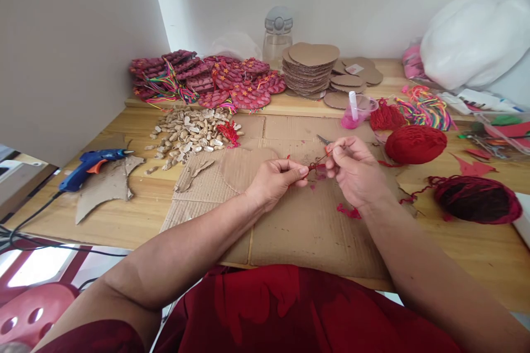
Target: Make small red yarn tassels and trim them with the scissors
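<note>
At nine o'clock the glue gun (89, 170) is showing smooth plastic; between nine and ten, peanut shells (190, 135) are looking matt and rough. Ridged, matt cardboard (273, 237) is lying at six, smooth wooden tabletop (476, 265) is showing at four, fuzzy yarn is forming the red ball (416, 144) at three, and thin plastic is wrinkling on the white bag (476, 33) at two.

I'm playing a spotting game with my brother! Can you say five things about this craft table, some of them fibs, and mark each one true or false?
1. The blue glue gun is on the left side. True.
2. The peanut shells are inside a glass bowl. False: the peanut shells lie in a loose pile.
3. The left hand and right hand are at a thin reddish strand. True.
4. The bright red yarn ball is beside the glue gun. False: the bright red yarn ball is over on the right.
5. A tall cardboard stack stands next to a see-through bottle. True.
</note>
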The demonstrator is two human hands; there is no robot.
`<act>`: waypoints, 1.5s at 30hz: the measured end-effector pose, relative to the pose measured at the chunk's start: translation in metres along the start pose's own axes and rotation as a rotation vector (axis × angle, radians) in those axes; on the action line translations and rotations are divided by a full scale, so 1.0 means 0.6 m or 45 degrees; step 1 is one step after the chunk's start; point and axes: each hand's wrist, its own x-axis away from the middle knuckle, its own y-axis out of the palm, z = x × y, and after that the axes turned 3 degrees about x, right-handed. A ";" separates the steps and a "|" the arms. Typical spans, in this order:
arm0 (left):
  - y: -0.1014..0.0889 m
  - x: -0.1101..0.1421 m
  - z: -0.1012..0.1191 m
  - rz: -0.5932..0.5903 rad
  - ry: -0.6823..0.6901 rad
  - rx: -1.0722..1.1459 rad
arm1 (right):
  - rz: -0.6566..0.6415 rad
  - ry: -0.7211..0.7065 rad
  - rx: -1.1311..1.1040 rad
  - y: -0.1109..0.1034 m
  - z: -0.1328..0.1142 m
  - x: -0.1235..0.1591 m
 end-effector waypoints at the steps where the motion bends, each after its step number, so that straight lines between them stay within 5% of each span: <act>1: 0.000 0.000 -0.001 0.001 -0.012 0.009 | 0.027 -0.011 -0.016 -0.003 -0.001 -0.003; 6: 0.002 -0.001 -0.003 0.015 -0.085 0.082 | -0.016 -0.007 -0.119 -0.013 -0.009 -0.010; 12: 0.004 0.002 0.000 -0.061 -0.150 0.154 | -0.156 0.233 -0.241 -0.002 -0.016 0.000; 20: 0.001 0.006 0.001 -0.230 -0.124 0.021 | -0.110 0.382 -0.373 0.001 -0.017 0.003; 38: 0.012 0.007 -0.006 -0.196 -0.220 0.098 | 0.139 0.261 -0.300 0.000 -0.009 -0.007; 45: 0.002 0.010 0.002 -0.318 -0.369 0.127 | -0.070 0.269 -0.308 -0.001 -0.008 -0.003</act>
